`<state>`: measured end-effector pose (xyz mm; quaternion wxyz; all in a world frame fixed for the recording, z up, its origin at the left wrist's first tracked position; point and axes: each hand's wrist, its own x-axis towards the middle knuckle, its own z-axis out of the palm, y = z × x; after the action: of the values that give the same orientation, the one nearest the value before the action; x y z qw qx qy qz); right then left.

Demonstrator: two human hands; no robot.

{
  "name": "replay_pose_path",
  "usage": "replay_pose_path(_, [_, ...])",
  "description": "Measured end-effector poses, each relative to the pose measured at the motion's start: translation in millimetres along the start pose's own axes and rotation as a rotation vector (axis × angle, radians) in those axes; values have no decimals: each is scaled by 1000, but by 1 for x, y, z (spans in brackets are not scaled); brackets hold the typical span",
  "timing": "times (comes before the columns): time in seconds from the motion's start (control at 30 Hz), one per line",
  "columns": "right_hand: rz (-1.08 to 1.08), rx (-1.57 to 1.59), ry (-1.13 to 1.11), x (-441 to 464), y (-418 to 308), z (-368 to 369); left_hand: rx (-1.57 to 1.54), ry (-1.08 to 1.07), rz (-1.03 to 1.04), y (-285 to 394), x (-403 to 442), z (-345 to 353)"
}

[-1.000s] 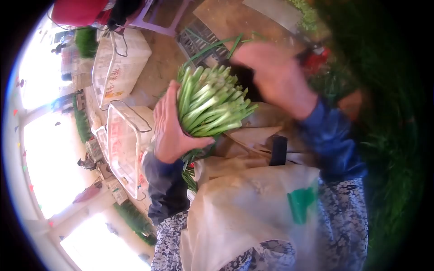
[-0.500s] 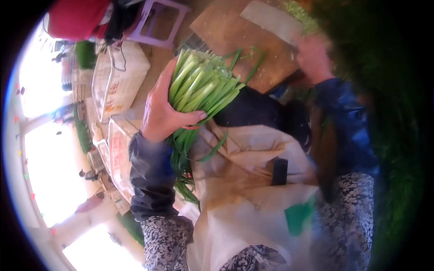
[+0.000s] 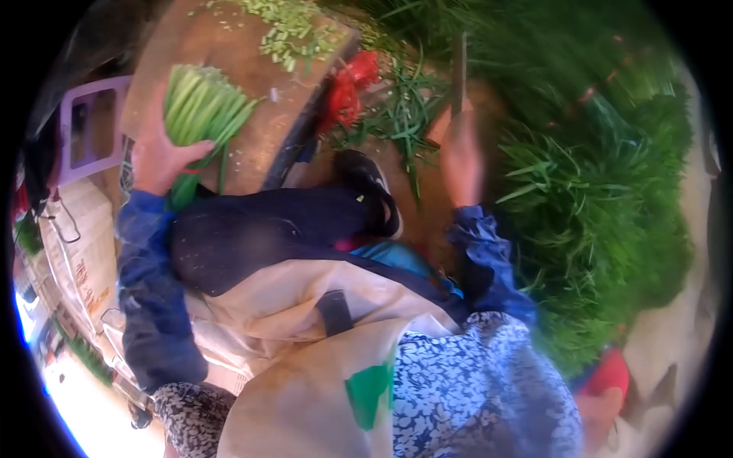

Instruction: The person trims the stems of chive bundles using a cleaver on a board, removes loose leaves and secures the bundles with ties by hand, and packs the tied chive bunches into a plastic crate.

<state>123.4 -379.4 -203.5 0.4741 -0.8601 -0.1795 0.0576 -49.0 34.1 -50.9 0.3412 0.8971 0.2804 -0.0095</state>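
My left hand is wrapped round a bunch of green stalks, like chives or garlic greens, its cut ends pointing away from me. A tie crosses the bunch near my thumb. The bunch rests on or just over a wooden board; which, I cannot tell. Out to the right, my right hand is closed on the handle of a broad knife, its blade seen nearly edge-on and pointing away. Chopped pale stalk ends lie at the board's far side.
A large heap of long greens fills the right side. Red plastic strips hang by the board's right edge, near loose green leaves. A purple stool and a white crate stand left. A person's red-clad part shows lower right.
My view has swung right. The knife has come off the board and moved right with my right hand. The bunch in my left hand is now lower, at the board.
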Motion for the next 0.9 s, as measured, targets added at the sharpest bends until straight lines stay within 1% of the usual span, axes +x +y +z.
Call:
replay_pose_path(0.03, [100, -176, -6, -15, 57, 7, 111, 83, 102, -3, -1, 3])
replay_pose_path(0.07, [205, -347, -12, -30, 100, 15, 104, 65, 103, -4, -3, 7])
replay_pose_path(0.1, [213, -351, -15, -36, 121, 22, 35, 56, 75, -4, -5, 7])
replay_pose_path(0.17, [234, -532, 30, -43, 146, 33, -53, 25, 62, -6, 3, 8])
replay_pose_path(0.2, [229, -539, 33, -47, 125, 36, -62, 28, 64, -1, -2, -14])
replay_pose_path(0.27, [378, -388, -17, -71, 134, 56, -23, 23, 7, 6, 0, 0])
replay_pose_path(0.33, [381, -356, -16, -82, 126, 56, -28, 14, 36, -7, 0, 0])
replay_pose_path(0.4, [228, -278, -201, -103, 125, 56, -43, 46, -2, -5, -2, 5])
replay_pose_path(0.43, [262, -248, -361, -97, 107, 39, 103, 103, 137, -11, -1, 8])
replay_pose_path(0.47, [267, -248, -370, -89, 101, 32, 103, 97, 128, -15, -3, 6])
replay_pose_path(0.5, [323, -231, -246, -77, 99, 28, 86, 72, 60, -15, 1, 4])
replay_pose_path(0.53, [390, -209, -132, -75, 98, 22, 97, 64, 65, -19, -1, 4])
replay_pose_path(0.57, [317, -266, -19, -63, 99, 20, 108, 57, 71, -24, -3, 4])
replay_pose_path(0.6, [319, -268, -19, -56, 104, 24, 108, 55, 71, -23, -2, 3])
replay_pose_path(0.67, [544, -482, -115, -47, 115, 24, -99, -29, 55, -13, 1, 3])
replay_pose_path(0.7, [391, -395, -36, -57, 136, 28, -39, -37, 36, -12, 2, -1])
replay_pose_path(0.73, [383, -403, -38, -63, 137, 31, 21, -47, 18, -11, 3, -5])
replay_pose_path(0.8, [360, -215, -129, -87, 129, 40, 110, -86, 162, -3, 8, -11])
replay_pose_path(0.83, [198, -135, -213, -88, 122, 28, 27, -16, 255, -2, 8, -1])
replay_pose_path(0.87, [110, -376, -266, -73, 128, -5, 144, 97, 311, -4, 10, 19])
replay_pose_path(0.9, [120, -349, -200, -67, 124, 4, 294, 214, 359, -6, 10, 34])
